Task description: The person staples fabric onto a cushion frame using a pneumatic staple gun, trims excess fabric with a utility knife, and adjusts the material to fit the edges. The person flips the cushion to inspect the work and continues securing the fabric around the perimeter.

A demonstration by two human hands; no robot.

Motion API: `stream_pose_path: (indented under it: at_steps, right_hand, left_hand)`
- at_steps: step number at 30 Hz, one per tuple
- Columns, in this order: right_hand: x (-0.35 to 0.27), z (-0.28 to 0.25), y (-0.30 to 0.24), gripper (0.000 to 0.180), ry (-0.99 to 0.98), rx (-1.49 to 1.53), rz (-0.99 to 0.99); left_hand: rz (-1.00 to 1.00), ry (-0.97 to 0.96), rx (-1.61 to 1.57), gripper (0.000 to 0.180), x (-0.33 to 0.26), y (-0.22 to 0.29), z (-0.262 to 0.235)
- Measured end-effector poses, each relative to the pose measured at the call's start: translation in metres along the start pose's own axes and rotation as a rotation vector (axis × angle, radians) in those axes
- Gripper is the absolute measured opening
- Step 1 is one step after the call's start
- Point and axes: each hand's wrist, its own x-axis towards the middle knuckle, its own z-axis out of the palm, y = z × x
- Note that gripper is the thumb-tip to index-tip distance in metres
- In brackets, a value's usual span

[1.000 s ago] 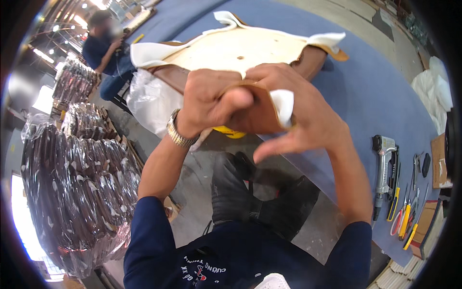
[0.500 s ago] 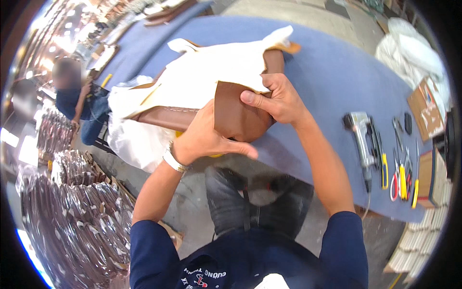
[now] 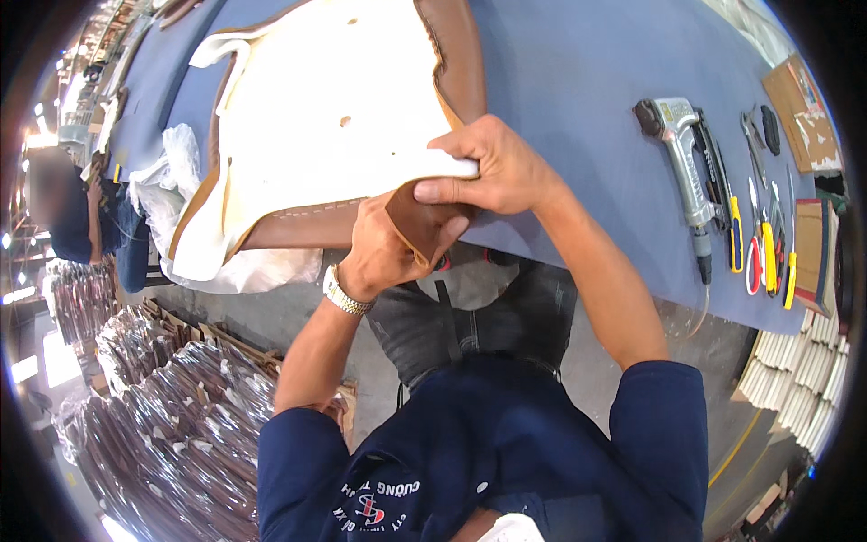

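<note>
A seat cushion lies underside up at the table's near edge, its white underside (image 3: 316, 108) edged by a brown leather cover (image 3: 302, 231) with a line of pale stitching. Loose white and tan flaps stick out at its corners. At the near right corner, my left hand (image 3: 375, 248) is closed on a brown leather flap (image 3: 414, 217), fingers behind it and thumb to its right. Just to the right, my right hand (image 3: 501, 172) pinches the same corner, a folded white padding edge (image 3: 452, 164) between thumb and fingers. What lies under the fingers is hidden.
On the blue-covered table (image 3: 560, 72), a silver air stapler (image 3: 679, 154) with a hose lies at the right. Beside it are pliers (image 3: 752, 144), scissors (image 3: 752, 244) and several yellow-handled tools. Plastic-wrapped brown stacks (image 3: 172, 425) stand at lower left; another person (image 3: 72, 212) is at far left.
My left hand has closed from an outstretched thumb onto the leather flap. My right hand now pinches the white padding edge at the corner. The view has shifted, showing the cushion larger and higher.
</note>
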Motion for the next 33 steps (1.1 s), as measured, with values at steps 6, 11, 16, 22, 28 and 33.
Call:
stream_pose_path:
  at_steps: [6,11,16,22,28,33]
  right_hand:
    - [-0.021,-0.035,-0.023,0.028,0.251,-0.296,-0.237]
    - [-0.143,-0.166,-0.031,0.054,0.602,-1.283,0.465]
    - [-0.162,-0.177,-0.016,0.065,0.431,-1.496,0.728]
    - [-0.125,-0.200,-0.074,0.045,0.512,-1.148,0.608]
    - [-0.108,-0.070,-0.160,0.032,0.499,-0.977,0.497]
    - [-0.163,0.049,-0.105,0.034,0.505,-0.298,0.496]
  left_hand:
    - [-0.318,0.143,-0.183,0.022,-0.016,0.018,-0.015]
    - [-0.339,0.274,-0.094,0.029,-0.029,0.012,-0.008]
    - [-0.421,0.286,0.023,0.029,-0.029,0.008,-0.008]
    - [-0.470,0.356,-0.141,0.025,-0.025,0.004,-0.001]
    - [-0.631,0.351,-0.133,0.028,-0.025,0.005,-0.005]
    - [-0.624,0.381,-0.113,0.027,-0.021,0.004,-0.002]
